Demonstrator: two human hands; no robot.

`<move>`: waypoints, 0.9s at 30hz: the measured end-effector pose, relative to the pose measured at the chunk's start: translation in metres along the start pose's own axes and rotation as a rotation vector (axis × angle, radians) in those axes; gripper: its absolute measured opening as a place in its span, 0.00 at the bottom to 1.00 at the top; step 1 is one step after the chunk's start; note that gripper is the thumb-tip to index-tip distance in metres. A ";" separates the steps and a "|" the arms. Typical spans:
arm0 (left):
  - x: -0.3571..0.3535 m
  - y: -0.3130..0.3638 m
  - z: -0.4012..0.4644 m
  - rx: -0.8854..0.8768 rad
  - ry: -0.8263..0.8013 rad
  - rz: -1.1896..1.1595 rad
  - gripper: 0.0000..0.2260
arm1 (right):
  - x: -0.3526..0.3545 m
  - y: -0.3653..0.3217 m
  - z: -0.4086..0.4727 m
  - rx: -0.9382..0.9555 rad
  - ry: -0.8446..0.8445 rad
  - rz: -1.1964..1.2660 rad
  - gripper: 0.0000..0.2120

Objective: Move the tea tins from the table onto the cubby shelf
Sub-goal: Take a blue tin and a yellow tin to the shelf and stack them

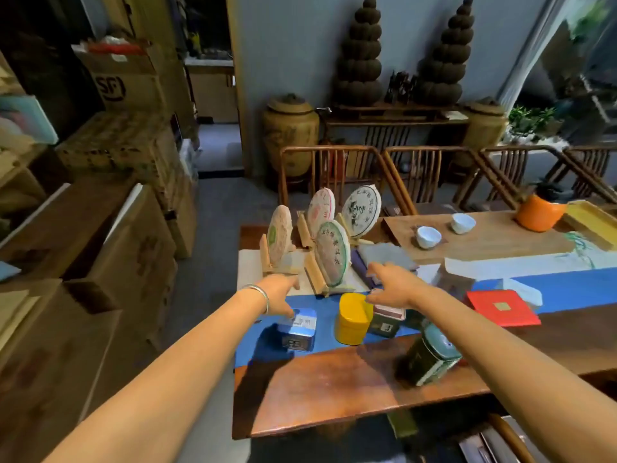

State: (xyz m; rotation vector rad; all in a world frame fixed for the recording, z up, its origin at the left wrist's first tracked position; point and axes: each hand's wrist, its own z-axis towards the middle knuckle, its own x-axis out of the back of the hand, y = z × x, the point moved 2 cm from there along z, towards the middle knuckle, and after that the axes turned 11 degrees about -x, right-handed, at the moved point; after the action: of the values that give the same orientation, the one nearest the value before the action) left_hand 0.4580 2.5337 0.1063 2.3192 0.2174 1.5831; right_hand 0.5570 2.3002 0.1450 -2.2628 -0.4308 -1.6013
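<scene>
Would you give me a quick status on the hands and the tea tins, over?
Left hand open above blue tin. Right hand open above yellow tin. Green tin on table. No obstruction.

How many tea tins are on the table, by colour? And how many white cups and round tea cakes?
Blue tin: 1
Yellow tin: 1
Dark green tins: 2
White cups: 2
Round tea cakes on stands: 4
Total: 10
</scene>
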 end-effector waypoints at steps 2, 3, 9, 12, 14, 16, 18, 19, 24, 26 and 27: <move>-0.017 -0.015 0.015 -0.003 -0.016 -0.004 0.31 | -0.020 -0.003 0.021 0.005 -0.049 -0.012 0.31; -0.027 -0.021 0.021 -0.003 -0.034 -0.008 0.33 | -0.030 -0.005 0.030 0.009 -0.074 -0.016 0.33; -0.080 -0.049 0.046 -0.017 -0.105 -0.024 0.42 | -0.087 -0.001 0.067 0.090 -0.100 -0.161 0.43; -0.097 -0.052 0.051 -0.041 -0.054 0.007 0.45 | -0.106 0.004 0.077 0.132 -0.038 -0.264 0.45; -0.105 -0.053 0.054 -0.040 -0.009 -0.005 0.43 | -0.114 0.005 0.080 0.130 -0.007 -0.231 0.46; -0.111 -0.055 0.058 -0.031 0.031 -0.026 0.38 | -0.118 0.007 0.083 0.155 0.021 -0.204 0.45; -0.114 -0.056 0.062 -0.022 0.054 -0.017 0.35 | -0.118 0.009 0.085 0.182 0.034 -0.202 0.45; -0.115 -0.057 0.064 -0.020 0.061 -0.011 0.34 | -0.118 0.009 0.086 0.184 0.023 -0.209 0.46; -0.120 -0.061 0.066 -0.016 0.097 -0.084 0.32 | -0.123 0.003 0.090 0.171 -0.024 -0.215 0.47; -0.119 -0.062 0.063 -0.015 0.092 -0.109 0.31 | -0.123 0.001 0.089 0.172 -0.048 -0.180 0.47; -0.117 -0.063 0.061 -0.015 0.090 -0.120 0.31 | -0.123 0.000 0.088 0.174 -0.060 -0.165 0.48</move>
State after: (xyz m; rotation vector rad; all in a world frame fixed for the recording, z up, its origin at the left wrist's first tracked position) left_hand 0.4742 2.5461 -0.0377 2.1820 0.3586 1.6253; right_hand 0.5919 2.3324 0.0012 -2.1968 -0.7599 -1.5089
